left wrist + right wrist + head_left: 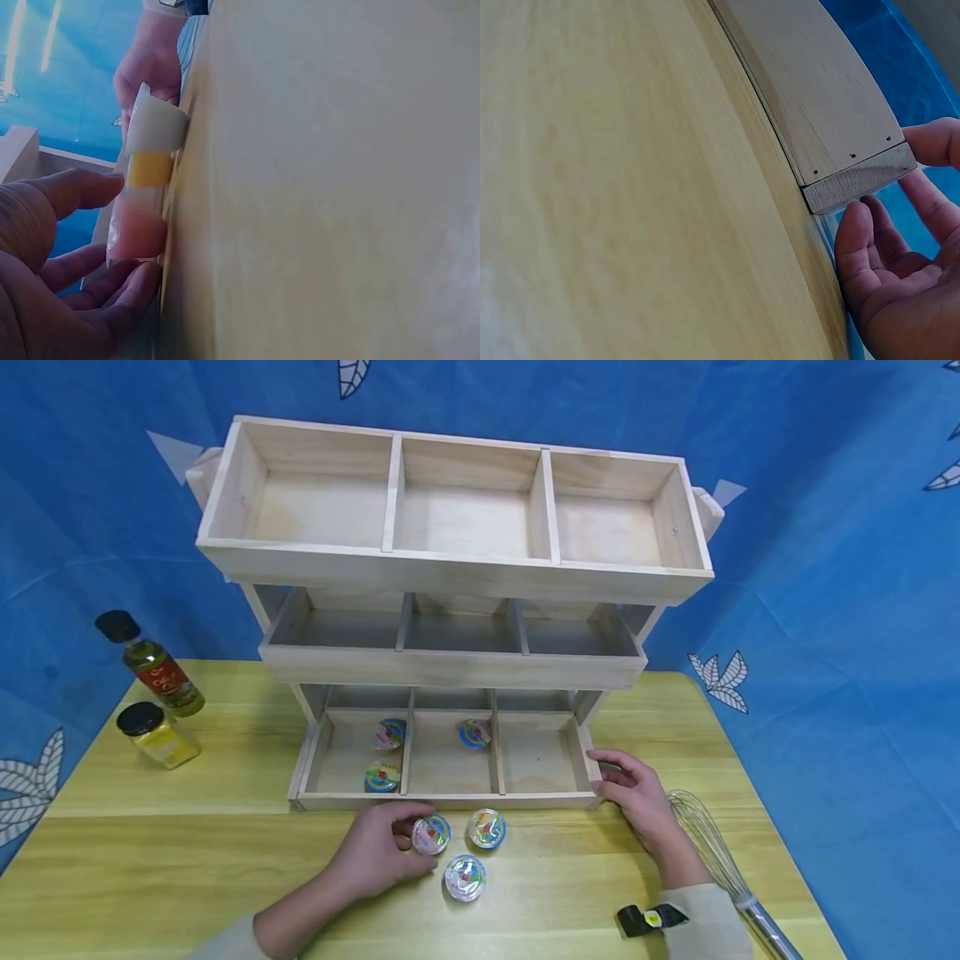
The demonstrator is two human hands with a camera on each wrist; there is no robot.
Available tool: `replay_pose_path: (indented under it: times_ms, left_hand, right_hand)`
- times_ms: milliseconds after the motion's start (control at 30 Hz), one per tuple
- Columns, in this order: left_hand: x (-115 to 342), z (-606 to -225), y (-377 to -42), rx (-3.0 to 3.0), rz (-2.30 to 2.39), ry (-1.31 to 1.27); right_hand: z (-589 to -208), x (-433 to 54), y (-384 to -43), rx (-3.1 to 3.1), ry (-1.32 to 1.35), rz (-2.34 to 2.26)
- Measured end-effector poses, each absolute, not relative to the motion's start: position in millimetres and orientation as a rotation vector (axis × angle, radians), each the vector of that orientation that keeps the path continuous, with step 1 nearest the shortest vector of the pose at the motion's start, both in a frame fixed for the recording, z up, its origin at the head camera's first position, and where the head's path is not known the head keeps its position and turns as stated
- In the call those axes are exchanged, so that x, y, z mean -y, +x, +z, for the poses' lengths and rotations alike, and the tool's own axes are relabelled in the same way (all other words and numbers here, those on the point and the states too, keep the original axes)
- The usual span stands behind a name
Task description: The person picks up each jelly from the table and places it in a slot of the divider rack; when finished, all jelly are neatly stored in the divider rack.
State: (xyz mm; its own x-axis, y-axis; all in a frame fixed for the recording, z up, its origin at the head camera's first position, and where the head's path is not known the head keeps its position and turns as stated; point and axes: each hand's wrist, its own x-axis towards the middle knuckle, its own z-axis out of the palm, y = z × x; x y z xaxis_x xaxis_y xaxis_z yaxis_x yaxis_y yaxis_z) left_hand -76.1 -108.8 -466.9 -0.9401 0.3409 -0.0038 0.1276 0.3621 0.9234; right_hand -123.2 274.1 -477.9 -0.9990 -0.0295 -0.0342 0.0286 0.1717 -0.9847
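My left hand (pixel 378 847) is around a small jelly cup (pixel 431 835) on the table, thumb and fingers spread either side of it. In the left wrist view, fingertips (pixel 146 281) lie right at this pink cup (pixel 139 232), while the thumb stands apart from it. Two more jelly cups, one yellow (pixel 487 829) and one whitish (pixel 465 877), stand to its right. My right hand (pixel 637 797) touches the right end of the wooden rack's bottom tray (pixel 450 804), fingers loosely bent at its corner (pixel 862 180). Inside that tray, two cups (pixel 382 777) occupy the left compartment and one (pixel 475 733) the middle.
Above, the rack has a middle tray (pixel 450 668) and a top tray (pixel 450 572), each with three compartments. An oil bottle (pixel 161 672) and a yellow jar (pixel 161 739) with black lids stand at left. A whisk (pixel 712 852) lies beside my right forearm.
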Motion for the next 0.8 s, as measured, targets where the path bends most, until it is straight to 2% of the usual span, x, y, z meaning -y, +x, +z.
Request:
replay_pose_path:
  times_ms: [533,800]
  left_hand:
    - [106.9,-475.8,-75.3,-2.373,1.705,0.318]
    - [111.0,-467.1,-72.7,-2.259,1.732,0.361]
  right_hand:
    - [-480.0,-274.6,-123.7,-2.361,0.003,-2.0]
    - [-479.9,-274.1,-123.9,-2.349,0.002,-2.019]
